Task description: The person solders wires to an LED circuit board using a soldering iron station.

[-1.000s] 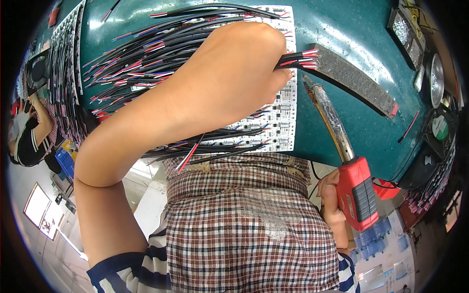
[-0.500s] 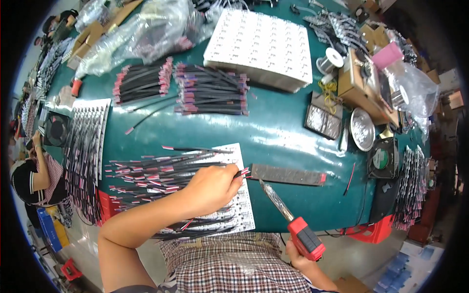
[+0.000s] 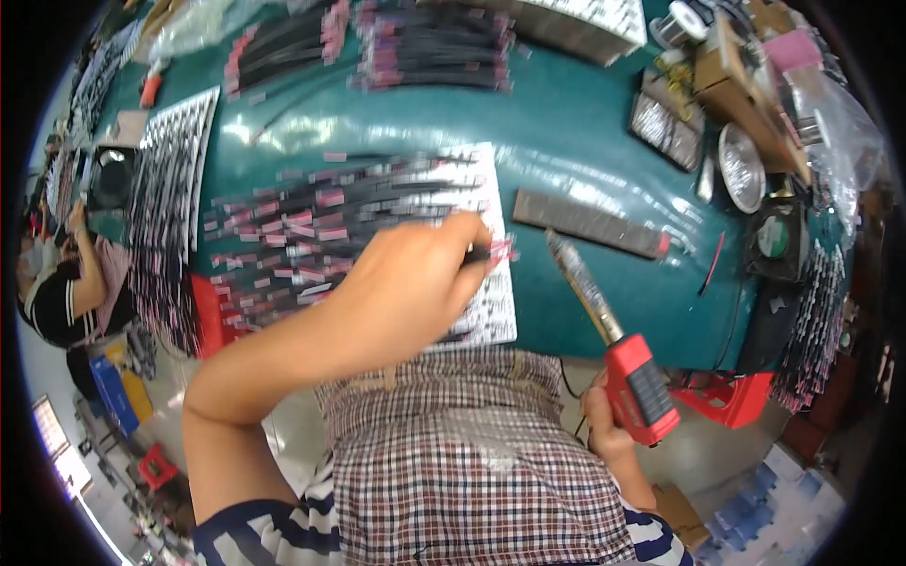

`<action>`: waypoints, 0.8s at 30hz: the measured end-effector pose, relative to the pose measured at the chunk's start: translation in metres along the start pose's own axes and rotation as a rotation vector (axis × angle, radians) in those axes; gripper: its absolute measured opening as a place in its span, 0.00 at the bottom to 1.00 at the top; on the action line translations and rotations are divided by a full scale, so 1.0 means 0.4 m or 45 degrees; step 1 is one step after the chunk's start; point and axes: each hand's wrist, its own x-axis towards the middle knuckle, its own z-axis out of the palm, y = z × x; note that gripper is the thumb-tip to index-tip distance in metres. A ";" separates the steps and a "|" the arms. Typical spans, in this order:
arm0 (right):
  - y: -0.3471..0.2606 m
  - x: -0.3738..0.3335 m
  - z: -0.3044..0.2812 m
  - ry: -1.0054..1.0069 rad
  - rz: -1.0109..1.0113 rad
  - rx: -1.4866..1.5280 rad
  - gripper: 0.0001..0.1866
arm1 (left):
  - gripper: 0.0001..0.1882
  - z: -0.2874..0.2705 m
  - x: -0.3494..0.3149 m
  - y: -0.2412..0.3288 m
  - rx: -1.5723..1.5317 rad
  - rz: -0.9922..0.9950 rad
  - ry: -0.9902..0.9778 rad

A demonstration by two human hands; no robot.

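Note:
My left hand (image 3: 415, 283) is closed in a pinch round a black cable with red and white wire ends (image 3: 503, 250). It is held over a white circuit board panel (image 3: 498, 307), whose left part lies under many black cables (image 3: 302, 226) with stripped ends. My right hand (image 3: 609, 424) grips a red and black soldering iron (image 3: 642, 389) by its handle. The iron's metal shaft slants up and left, and its tip sits to the right of the held cable ends, apart from them. Just beyond lies a dark flat bar (image 3: 590, 222).
Cable bundles (image 3: 434, 47) lie at the back, beside a stack of white panels (image 3: 585, 24). Rightward stand a metal bowl (image 3: 741, 168), a cardboard box (image 3: 746, 94) and a small fan (image 3: 776, 236). Another wired panel (image 3: 179, 160) is at left, near a seated person (image 3: 71, 283).
The view has tipped downward, so the table things sit higher in the picture. The held cable ends and the iron's tip have drawn back slightly from the bar, with a wider gap between them.

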 end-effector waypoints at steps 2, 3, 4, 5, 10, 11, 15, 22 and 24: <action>-0.002 0.005 0.004 -0.040 -0.021 -0.099 0.09 | 0.10 0.026 0.036 -0.040 -0.130 -0.130 -0.037; -0.004 0.003 0.007 -0.037 0.038 0.042 0.09 | 0.11 0.024 0.043 -0.042 -0.161 -0.246 -0.105; -0.007 0.001 0.008 -0.030 0.092 0.178 0.09 | 0.12 0.030 0.045 -0.050 -0.176 -0.259 -0.098; -0.009 -0.001 0.008 -0.044 0.117 0.178 0.09 | 0.12 0.035 0.046 -0.059 -0.189 -0.268 -0.088; -0.011 -0.013 -0.002 -0.126 0.129 0.129 0.09 | 0.12 0.075 0.030 -0.077 -0.016 -0.237 -0.053; -0.010 -0.015 -0.001 -0.121 0.125 0.122 0.09 | 0.12 0.083 0.026 -0.077 -0.058 -0.230 0.002; -0.012 -0.017 -0.009 -0.202 0.128 0.057 0.08 | 0.13 0.100 0.018 -0.087 -0.009 -0.058 0.135; -0.026 0.004 0.008 -0.202 0.098 -0.044 0.10 | 0.12 0.114 0.026 -0.083 0.135 -0.051 0.184; -0.026 0.010 0.011 -0.200 0.095 -0.042 0.11 | 0.12 0.116 0.028 -0.083 0.171 -0.060 0.172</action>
